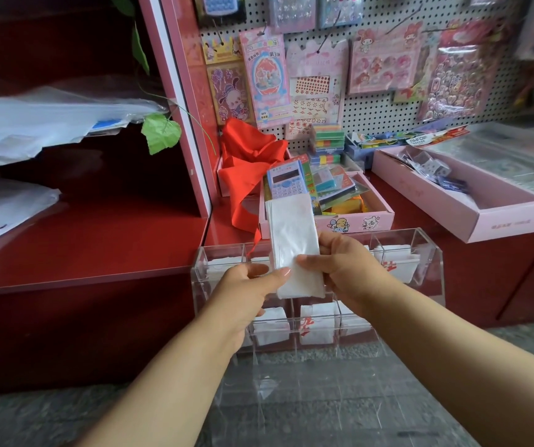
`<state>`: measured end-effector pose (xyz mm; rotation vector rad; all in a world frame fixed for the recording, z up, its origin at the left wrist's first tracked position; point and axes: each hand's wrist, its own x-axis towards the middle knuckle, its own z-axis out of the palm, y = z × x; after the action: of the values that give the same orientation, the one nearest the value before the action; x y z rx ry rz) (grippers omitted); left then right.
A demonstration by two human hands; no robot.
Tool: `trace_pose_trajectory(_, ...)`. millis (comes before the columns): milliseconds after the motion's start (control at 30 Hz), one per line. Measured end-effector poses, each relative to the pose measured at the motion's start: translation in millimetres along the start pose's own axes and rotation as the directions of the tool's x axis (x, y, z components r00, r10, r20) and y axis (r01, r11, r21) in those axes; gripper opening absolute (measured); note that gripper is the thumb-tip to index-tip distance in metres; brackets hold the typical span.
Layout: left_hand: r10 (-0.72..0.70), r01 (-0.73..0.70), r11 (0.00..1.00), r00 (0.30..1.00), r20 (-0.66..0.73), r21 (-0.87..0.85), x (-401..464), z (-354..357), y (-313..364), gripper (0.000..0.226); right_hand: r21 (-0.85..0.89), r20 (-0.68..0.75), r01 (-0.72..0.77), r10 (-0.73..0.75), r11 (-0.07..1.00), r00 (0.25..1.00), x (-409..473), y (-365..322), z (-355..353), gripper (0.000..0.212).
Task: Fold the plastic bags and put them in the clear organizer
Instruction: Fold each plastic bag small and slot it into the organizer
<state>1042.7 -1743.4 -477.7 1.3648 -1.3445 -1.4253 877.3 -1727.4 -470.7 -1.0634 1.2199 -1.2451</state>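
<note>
A white plastic bag [293, 233], folded into a long narrow strip, is held upright above the clear organizer [427, 253]. My left hand [246, 287] pinches its lower left edge with thumb and fingers. My right hand [343, 262] grips its lower right side, thumb across the front. The organizer stands at the front edge of the red counter; several of its compartments hold folded white bags [315, 324], some with red print. Loose unfolded white bags [33, 124] lie stacked on the red shelf at the left.
Behind the organizer sit a pink box [352, 222] with a calculator [286, 182] and stationery, a red cloth [249, 162], and a larger pink tray [472, 208] to the right. A pegboard [372, 108] with sticker packs fills the back wall. Grey floor lies below.
</note>
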Motion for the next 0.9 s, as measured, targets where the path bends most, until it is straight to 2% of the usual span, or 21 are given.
trace_pose_trajectory(167,0.064,-0.055,0.990,0.996,0.069,-0.127,-2.7,5.4,3.3,0.015,-0.194,-0.001,0.054,-0.055,0.980,0.998,-2.2,1.3,5.5,0.033)
trace_pose_trajectory(300,0.163,-0.160,0.984,0.986,0.030,-0.077,-4.5,8.4,2.0,0.015,-0.311,0.019,0.094,-0.092,0.946,0.996,-4.1,1.4,11.5,0.030)
trace_pose_trajectory(367,0.176,-0.175,0.982,0.984,0.006,-0.075,-5.6,8.3,3.3,0.017,-0.315,0.009,0.094,-0.096,0.944,0.995,-3.9,1.6,12.7,0.023)
trace_pose_trajectory(467,0.169,-0.168,0.985,0.986,0.016,-0.046,-6.7,6.4,6.2,0.016,-0.262,-0.042,0.080,-0.094,0.962,0.995,-5.6,-1.4,13.9,0.008)
trace_pose_trajectory(600,0.138,-0.138,0.990,0.990,0.023,-0.007,-6.2,1.8,9.6,0.013,-0.343,-0.103,0.084,-0.127,0.935,0.987,-6.2,-4.1,11.2,0.021)
trace_pose_trajectory(767,-0.006,0.006,0.986,1.000,-0.002,-0.165,-9.2,-3.9,17.9,0.020,-0.503,-0.089,0.180,-0.257,0.846,0.962,-9.1,-4.7,12.8,0.022)
trace_pose_trajectory(900,0.029,-0.034,0.965,0.999,-0.023,-0.261,-13.1,-2.3,22.1,0.007,-0.583,-0.128,0.177,-0.305,0.793,0.944,-7.9,-6.5,10.6,0.029)
